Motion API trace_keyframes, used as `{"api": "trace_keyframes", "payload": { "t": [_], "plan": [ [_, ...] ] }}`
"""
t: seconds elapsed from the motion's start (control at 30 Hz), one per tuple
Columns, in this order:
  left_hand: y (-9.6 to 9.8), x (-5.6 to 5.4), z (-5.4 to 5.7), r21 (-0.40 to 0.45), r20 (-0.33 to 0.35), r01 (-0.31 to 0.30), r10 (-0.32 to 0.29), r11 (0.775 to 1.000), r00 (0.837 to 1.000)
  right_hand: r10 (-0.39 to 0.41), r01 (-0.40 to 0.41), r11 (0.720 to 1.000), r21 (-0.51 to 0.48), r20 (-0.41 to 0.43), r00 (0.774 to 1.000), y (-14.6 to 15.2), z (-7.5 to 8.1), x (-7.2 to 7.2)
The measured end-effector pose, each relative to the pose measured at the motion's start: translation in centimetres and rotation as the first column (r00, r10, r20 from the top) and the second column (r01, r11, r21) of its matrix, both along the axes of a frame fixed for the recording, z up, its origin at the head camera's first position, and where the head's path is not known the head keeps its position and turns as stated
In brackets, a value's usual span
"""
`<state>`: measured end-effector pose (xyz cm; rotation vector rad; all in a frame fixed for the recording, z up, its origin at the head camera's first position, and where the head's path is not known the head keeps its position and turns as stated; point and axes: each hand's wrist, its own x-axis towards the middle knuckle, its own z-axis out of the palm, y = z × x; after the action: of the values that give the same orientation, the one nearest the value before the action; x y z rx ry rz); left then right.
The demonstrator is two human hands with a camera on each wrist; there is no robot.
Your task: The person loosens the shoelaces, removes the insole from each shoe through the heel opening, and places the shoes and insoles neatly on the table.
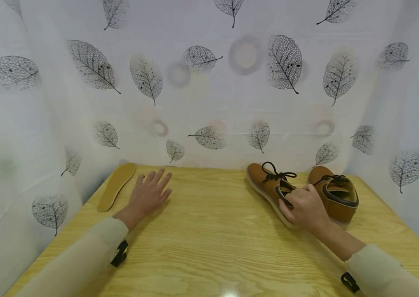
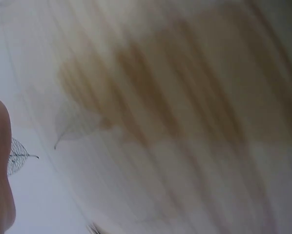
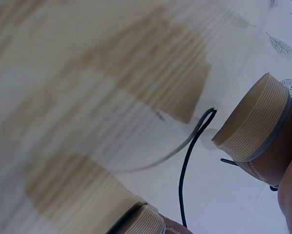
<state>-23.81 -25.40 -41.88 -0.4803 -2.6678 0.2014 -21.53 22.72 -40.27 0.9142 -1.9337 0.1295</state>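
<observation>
left hand (image 1: 150, 194) was palm down over the left part of the worktop (image 1: 209, 239), fingers straight and spread, pointing away and a bit right, thumb out to the right; grip loose, holding nothing. whether it touched the wood, can't tell. left forearm ran up and rightward from the lower left corner, pale sleeve (image 1: 83, 255) down to the wrist. tan insole (image 1: 117, 187) lay flat just left of that hand, at the worktop's left back side. right forearm reached up and leftward from the lower right, back of the right hand (image 1: 306, 208) upward, fingers bent at the shoe opening, thumb down the outer side; grip closed on the heel collar of the left-hand brown shoe (image 1: 263, 185). that shoe was at the right back of the worktop, toe pointing away and left, black laces (image 1: 276, 176) tied in a bow; heel partly hidden by the hand. second brown shoe (image 1: 344, 212) stood upright just right of it, toe away. leaf-print curtain (image 1: 202, 107) behind. left wrist view caught only a strip of hand at its edge; right wrist view showed ridged soles.
</observation>
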Motion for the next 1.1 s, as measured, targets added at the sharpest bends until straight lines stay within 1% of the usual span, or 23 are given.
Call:
{"api": "trace_keyframes", "payload": {
  "t": [0.17, 0.27, 0.37, 0.43, 0.57, 0.7, 0.83, 1.1],
  "plan": [
    [1.6, 0.2, 0.0, 0.021, -0.009, 0.014, -0.014, 1.000, 1.000, 0.023, -0.023, 1.000, -0.012, 0.013, 1.000, -0.3, -0.1, 0.2],
    [2.5, 0.2, -0.1, 0.018, -0.019, 0.040, -0.040, 0.999, 0.999, 0.025, -0.025, 1.000, -0.008, 0.024, 0.999, -0.5, -0.1, 0.3],
    [3.3, 0.0, -0.1, -0.009, -0.038, 0.061, -0.062, 0.998, 0.997, 0.020, -0.021, 1.000, 0.004, 0.037, 0.999, -0.6, -0.1, 0.3],
    [3.7, -0.1, -0.2, -0.026, -0.036, 0.064, -0.065, 0.998, 0.997, 0.013, -0.013, 1.000, 0.017, 0.043, 0.999, -0.7, -0.1, 0.4],
    [4.4, -0.3, -0.3, -0.050, -0.025, 0.069, -0.071, 0.996, 0.997, 0.000, -0.001, 1.000, 0.026, 0.037, 0.999, -0.9, 0.0, 0.4],
    [4.8, -0.2, -0.3, -0.042, -0.029, 0.090, -0.092, 0.995, 0.995, 0.026, -0.026, 1.000, 0.009, 0.021, 0.999, -1.3, -0.1, 0.2],
    [5.2, -0.1, -0.3, -0.037, -0.055, 0.118, -0.120, 0.992, 0.991, 0.048, -0.048, 0.999, 0.000, 0.014, 0.999, -1.7, -0.3, 0.1],
    [6.2, -0.2, -0.5, -0.045, -0.101, 0.152, -0.156, 0.987, 0.983, 0.058, -0.057, 0.998, -0.018, 0.020, 0.998, -2.5, -0.6, 0.0]
  ]
}}
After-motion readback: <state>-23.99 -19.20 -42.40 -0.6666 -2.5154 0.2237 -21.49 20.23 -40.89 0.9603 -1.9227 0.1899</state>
